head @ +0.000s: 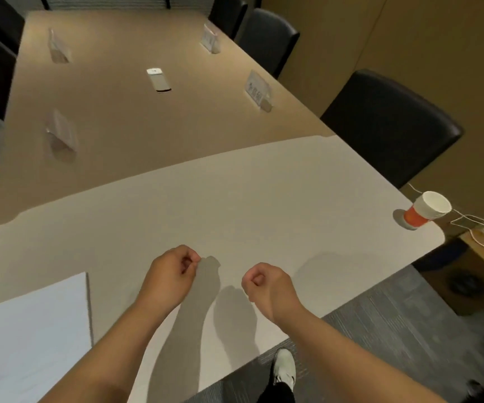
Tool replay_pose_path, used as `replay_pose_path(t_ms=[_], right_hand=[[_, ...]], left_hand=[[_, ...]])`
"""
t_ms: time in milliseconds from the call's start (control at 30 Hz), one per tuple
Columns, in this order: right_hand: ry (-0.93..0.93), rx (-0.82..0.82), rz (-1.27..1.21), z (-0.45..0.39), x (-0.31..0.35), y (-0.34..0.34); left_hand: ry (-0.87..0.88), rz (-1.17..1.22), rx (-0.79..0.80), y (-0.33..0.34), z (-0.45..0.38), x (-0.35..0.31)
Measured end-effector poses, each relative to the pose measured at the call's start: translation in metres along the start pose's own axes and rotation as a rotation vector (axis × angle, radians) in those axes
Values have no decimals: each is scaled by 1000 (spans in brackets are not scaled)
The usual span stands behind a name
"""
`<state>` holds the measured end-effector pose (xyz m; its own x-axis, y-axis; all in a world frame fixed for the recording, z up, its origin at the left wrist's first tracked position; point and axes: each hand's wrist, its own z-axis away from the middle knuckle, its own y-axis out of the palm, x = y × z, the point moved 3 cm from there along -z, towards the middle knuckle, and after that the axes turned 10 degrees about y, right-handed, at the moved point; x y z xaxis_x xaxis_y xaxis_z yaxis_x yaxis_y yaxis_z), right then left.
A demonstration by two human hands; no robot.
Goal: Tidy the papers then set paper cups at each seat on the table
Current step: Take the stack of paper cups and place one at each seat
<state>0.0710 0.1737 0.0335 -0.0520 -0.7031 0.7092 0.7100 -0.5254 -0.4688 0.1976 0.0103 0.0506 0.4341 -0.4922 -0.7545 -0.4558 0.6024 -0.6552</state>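
A neat stack of white papers (28, 335) lies at the near left corner of the table (235, 205). An orange and white paper cup (425, 210) stands upright near the table's right corner. My left hand (173, 270) hovers over the near middle of the table with its fingers curled in and nothing in it. My right hand (267, 282) hangs beside it near the front edge, also closed into a loose fist and holding nothing. Both hands are well to the left of the cup and to the right of the papers.
Several clear name-card stands (256, 90) sit along the far half of the table, with a white remote (158, 80) in the middle. Black chairs (389, 126) line the right and left sides. White cables (476, 225) trail over a wooden unit at the right. My shoe (284, 367) is on grey carpet.
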Motion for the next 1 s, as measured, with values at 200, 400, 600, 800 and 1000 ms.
replay_pose_path(t_ms=[200, 400, 600, 800, 1000], right_hand=[[-22, 0, 35, -49, -17, -105], [-17, -39, 24, -94, -35, -200], [-10, -136, 30, -116, -42, -267], [-31, -463, 362, -133, -64, -363], [104, -540, 745, -180, -98, -442]], left_hand=[[-8, 6, 53, 77, -52, -68], [39, 17, 99, 135, -96, -135], [145, 41, 210, 177, -148, -178], [190, 94, 357, 235, -192, -222], [190, 69, 488, 284, -209, -247]])
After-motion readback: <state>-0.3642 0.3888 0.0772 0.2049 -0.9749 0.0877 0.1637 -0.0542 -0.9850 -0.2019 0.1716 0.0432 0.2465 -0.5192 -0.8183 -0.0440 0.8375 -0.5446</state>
